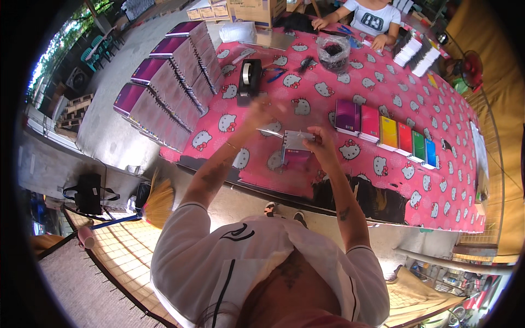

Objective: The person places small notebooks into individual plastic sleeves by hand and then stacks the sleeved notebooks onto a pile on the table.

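In front of me on the pink, cat-patterned table cover lies a small spiral notebook with pale pages and a purple part showing below. My right hand is closed at its right edge, fingers bent round the corner. My left hand is raised to the upper left of the notebook, smeared by motion, so its fingers cannot be read. A thin shiny strip reaches left from the notebook. Just beyond my left hand stands a black tape dispenser with a roll in it.
Tall stacks of purple spiral notebooks stand at the left. A row of coloured notebooks lies at the right. Farther off are blue-handled pliers, a clear bag of dark pieces, a cardboard box and a seated person.
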Tool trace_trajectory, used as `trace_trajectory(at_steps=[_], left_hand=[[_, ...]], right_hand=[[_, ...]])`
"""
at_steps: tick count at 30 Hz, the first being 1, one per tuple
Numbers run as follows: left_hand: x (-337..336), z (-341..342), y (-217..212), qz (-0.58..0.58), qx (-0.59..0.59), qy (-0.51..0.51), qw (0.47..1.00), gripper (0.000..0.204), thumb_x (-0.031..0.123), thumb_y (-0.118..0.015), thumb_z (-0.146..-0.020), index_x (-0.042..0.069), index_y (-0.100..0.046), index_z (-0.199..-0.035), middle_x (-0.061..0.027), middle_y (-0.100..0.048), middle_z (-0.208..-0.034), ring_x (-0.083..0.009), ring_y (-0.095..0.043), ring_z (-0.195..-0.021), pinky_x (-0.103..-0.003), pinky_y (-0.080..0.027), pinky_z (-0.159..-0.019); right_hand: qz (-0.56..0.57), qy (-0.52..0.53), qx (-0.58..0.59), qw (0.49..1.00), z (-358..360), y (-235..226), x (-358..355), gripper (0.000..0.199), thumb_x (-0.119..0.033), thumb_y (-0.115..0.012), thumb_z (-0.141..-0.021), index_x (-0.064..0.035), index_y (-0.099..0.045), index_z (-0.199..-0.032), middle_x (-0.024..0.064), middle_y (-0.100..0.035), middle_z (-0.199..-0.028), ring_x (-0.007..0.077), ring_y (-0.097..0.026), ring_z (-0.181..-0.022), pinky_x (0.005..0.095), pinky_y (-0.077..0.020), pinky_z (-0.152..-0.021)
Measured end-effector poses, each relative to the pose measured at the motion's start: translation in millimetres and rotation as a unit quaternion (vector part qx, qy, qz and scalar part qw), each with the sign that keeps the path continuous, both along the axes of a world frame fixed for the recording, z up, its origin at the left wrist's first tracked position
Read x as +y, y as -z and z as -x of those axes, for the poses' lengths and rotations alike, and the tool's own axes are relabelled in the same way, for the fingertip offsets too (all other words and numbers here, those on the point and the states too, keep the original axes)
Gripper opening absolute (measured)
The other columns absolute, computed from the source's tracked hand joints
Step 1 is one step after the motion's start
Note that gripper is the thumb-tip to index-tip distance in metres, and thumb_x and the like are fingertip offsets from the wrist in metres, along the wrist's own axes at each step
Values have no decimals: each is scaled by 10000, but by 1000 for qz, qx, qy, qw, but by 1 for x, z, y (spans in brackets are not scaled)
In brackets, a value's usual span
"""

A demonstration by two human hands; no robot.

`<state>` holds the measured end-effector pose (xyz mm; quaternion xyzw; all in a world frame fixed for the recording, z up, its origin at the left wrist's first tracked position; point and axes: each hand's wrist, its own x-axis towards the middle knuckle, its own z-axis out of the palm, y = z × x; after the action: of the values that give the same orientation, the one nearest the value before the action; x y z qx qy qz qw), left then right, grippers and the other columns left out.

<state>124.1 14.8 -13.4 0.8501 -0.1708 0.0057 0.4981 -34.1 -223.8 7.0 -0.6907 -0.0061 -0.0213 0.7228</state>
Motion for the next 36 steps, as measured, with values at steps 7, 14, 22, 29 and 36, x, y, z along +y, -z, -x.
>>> trace_trajectory(at_steps=[7,14,22,29,36], left_hand=[[69,-81,8,228,317,-233,891,221,277,-744,-859,97,-691,-977,11,-583,-793,-107,-517,-658,-316,-466,-573],[55,-49,53,416,114,-248,867,162,231,-727,-852,110,-698,-957,-8,-630,-755,-121,-534,-569,-317,-464,-567],[56,-30,-42,-297,-67,28,952,209,245,-678,-807,59,-708,-899,-133,-720,-850,-331,-698,-764,-391,-549,-690],[-87,15,-128,-410,-24,455,791,307,323,-755,-807,53,-683,-934,-101,-689,-856,-235,-664,-789,-358,-515,-682],[-37,-4,2,38,371,314,873,597,520,-757,-804,49,-621,-1146,-111,-637,-1124,-245,-631,-994,-395,-507,-835]], right_hand=[[105,-20,-77,991,2,13,3,311,-33,-653,-890,-48,-610,-1198,24,-511,-1051,107,-540,-907,260,-478,-778],[119,-23,-46,992,0,-3,1,613,-44,-632,-909,-127,-442,-1485,15,-460,-1056,104,-480,-933,245,-443,-810],[72,-14,-51,996,2,9,4,666,-16,-636,-910,-126,-382,-1516,7,-486,-1084,100,-485,-932,249,-451,-813],[9,-18,-6,1000,3,6,4,680,-3,-649,-905,-110,-367,-1515,16,-504,-1104,93,-502,-968,245,-459,-830],[-46,37,-41,997,17,12,16,646,-183,-624,-975,-91,-311,-1533,71,-499,-1259,155,-513,-1089,302,-446,-936]])
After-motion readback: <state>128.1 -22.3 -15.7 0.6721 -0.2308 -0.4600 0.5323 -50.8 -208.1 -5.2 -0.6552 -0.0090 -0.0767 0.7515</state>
